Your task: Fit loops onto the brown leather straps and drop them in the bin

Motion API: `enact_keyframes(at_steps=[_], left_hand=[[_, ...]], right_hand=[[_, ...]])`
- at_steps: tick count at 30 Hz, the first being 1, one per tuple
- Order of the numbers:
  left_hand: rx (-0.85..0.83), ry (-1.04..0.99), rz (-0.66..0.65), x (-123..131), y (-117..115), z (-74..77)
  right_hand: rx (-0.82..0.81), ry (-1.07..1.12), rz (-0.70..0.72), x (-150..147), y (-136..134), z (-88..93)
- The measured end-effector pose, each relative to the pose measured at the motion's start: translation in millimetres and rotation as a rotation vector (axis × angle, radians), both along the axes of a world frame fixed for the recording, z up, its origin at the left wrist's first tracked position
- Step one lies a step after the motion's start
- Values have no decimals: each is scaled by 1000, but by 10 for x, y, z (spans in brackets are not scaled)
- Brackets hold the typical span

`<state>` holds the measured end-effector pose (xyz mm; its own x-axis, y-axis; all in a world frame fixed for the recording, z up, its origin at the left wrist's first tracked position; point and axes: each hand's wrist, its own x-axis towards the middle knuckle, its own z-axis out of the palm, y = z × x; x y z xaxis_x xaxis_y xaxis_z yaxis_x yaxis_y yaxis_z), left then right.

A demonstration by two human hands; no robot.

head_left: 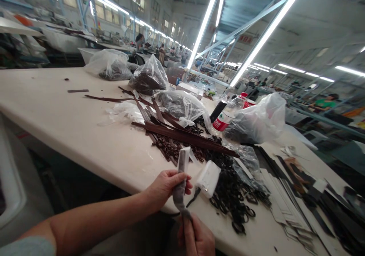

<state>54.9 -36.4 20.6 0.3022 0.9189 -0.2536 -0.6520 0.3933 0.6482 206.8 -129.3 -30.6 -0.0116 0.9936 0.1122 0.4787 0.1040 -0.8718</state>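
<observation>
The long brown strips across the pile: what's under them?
Small brown loops show along the near edge of the brown strips, with black loops near their right end. Whatever lies directly beneath is covered.

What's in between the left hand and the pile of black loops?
In the head view, a white boxy thing and a bit of dark cord show between the left hand and the black loops.
</observation>
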Motion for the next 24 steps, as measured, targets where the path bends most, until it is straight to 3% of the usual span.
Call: enact_keyframes(at_steps=[3,8,11,15,19,24], left_hand=[[-11,-15,15,26,-72,-42],[69,45,99,-60,-5,41],[109,84,36,-1,-36,25],[128,103,-17,178,-184,-119],[74,69,-110,263,-335,-247],[123,137,-201,151,-277,-199]], right_hand=[[-34,12,48,4,14,55],[-114,28,32,32,-19,107],[-117,37,15,-12,-2,171],[-179,76,4,-111,50,248],[-121,103,-71,-137,42,224],[-122,110,-49,-63,-34,148]])
